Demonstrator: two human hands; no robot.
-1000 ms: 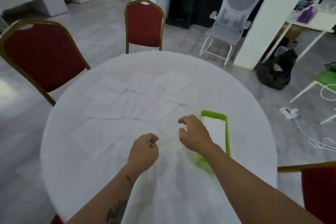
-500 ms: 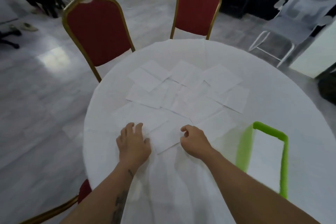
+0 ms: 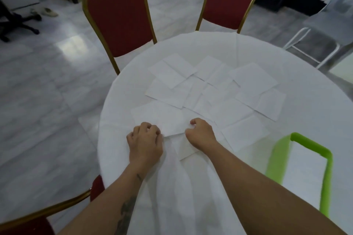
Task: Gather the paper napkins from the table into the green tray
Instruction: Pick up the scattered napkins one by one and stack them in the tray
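Several white paper napkins [image 3: 219,91] lie overlapping in the middle of the round white-clothed table [image 3: 305,86]. My left hand [image 3: 145,143] and my right hand [image 3: 200,133] rest on the near-left napkin [image 3: 164,118]. Both have their fingers curled and pinch its near edge, one at each end. Another napkin [image 3: 187,150] lies partly under my right wrist. The green tray [image 3: 309,142] stands to the right of my right arm, apart from both hands, with a white napkin [image 3: 305,170] flat inside it.
Two red chairs with gold frames stand at the far side, one at the back left [image 3: 118,17] and one at the back middle [image 3: 231,0]. A third red chair [image 3: 28,221] is at my near left. A white-framed chair [image 3: 315,44] is at the back right. The table edge curves close to my left hand.
The view has swung left, so the tray sits further right. My left hand went from flat with spread fingers to curled on the napkin's edge. My right hand stays at the same napkin.
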